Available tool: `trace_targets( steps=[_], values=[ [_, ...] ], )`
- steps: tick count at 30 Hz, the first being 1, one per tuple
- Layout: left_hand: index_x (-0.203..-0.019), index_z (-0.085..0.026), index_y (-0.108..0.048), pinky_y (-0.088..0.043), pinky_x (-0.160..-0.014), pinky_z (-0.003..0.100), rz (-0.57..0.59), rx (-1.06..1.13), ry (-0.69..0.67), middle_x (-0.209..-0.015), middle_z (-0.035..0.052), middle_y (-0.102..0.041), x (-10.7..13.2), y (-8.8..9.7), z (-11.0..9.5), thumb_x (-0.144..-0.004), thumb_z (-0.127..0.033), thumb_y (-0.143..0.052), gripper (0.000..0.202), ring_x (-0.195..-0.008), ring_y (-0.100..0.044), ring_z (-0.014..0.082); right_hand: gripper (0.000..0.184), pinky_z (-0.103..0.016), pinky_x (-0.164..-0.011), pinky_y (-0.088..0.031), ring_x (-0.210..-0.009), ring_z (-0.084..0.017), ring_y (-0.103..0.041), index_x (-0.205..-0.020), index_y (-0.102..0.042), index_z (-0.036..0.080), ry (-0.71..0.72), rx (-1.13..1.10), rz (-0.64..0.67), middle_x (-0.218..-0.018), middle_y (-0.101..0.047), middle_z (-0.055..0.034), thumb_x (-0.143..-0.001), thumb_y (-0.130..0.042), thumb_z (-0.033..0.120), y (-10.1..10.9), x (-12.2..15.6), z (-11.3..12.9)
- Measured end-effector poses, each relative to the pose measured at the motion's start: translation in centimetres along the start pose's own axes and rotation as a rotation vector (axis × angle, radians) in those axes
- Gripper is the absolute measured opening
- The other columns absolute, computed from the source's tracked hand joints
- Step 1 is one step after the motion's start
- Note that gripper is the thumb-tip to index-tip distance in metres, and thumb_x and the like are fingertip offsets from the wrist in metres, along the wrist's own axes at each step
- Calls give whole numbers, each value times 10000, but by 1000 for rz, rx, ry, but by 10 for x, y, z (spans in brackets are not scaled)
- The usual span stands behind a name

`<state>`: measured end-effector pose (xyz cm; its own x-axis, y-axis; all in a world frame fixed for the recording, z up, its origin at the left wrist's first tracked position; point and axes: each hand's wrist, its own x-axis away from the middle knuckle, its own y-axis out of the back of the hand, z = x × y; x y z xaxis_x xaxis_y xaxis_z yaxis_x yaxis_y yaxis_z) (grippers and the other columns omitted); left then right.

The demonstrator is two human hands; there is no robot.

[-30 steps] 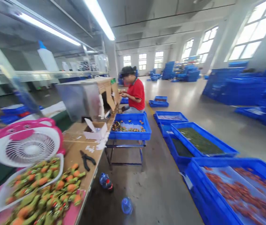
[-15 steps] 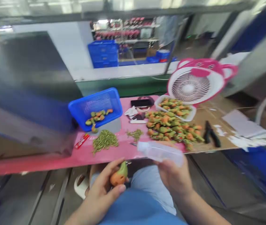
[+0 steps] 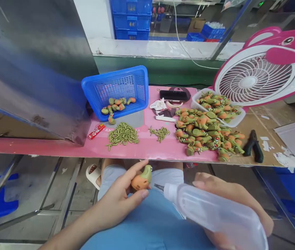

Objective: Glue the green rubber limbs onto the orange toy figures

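- Pink tabletop (image 3: 163,149), far left: blue basket (image 3: 88,92) — several figurines (image 3: 118,101) inside
- Far right: white basket (image 3: 237,119), heaped likewise
- Near: left hand (image 3: 121,196) curled round single figurine (image 3: 141,182); right hand (image 3: 230,194) wrapped round bottle (image 3: 215,211)

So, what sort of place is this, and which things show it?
Probably a factory workshop. A heap of similar orange-and-green figures lies on the pink bench, a pile of small green pieces lies near a blue basket, and blue crates stand stacked beyond the bench.
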<state>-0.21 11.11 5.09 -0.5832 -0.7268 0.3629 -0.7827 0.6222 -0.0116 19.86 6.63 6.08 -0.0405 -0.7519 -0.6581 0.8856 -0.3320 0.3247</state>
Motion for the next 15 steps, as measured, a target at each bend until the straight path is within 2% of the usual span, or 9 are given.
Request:
trace_targets(
  steps=[3,8,11,15],
  values=[
    [-1316,-228,-376,-396,-935,318,-9,-37,11,-1288,54,-507,-2,0,-1,-795,-274,-523,543,-1077,-518,209,303,-253,-318,-278,-349,-127,-395,-1051,-551,107,144,-86,-29,-472,-395,26,-871,-465,335,-5,-6,0],
    [-1320,-259,-371,-372,-964,360,-9,-85,33,-1307,47,-489,-2,2,-1,-808,-290,-515,533,-1061,-527,223,237,-250,-288,-250,-334,-111,-348,-993,-548,109,149,-57,-30,-495,-417,23,-862,-493,298,-11,-12,0],
    [-1323,-263,-367,-355,-978,369,-9,-116,36,-1317,45,-479,-1,3,-1,-811,-297,-511,533,-1088,-508,234,185,-243,-277,-275,-316,-106,-354,-928,-548,149,116,0,-28,-482,-445,23,-879,-494,319,-13,-15,4],
    [-1326,-269,-362,-368,-964,339,-7,-142,33,-1336,34,-464,-2,3,-2,-818,-298,-501,528,-1112,-491,231,177,-249,-318,-370,-357,-118,-433,-898,-548,165,108,45,-3,-554,-535,-20,-887,-483,329,-14,-16,6]
  ],
)
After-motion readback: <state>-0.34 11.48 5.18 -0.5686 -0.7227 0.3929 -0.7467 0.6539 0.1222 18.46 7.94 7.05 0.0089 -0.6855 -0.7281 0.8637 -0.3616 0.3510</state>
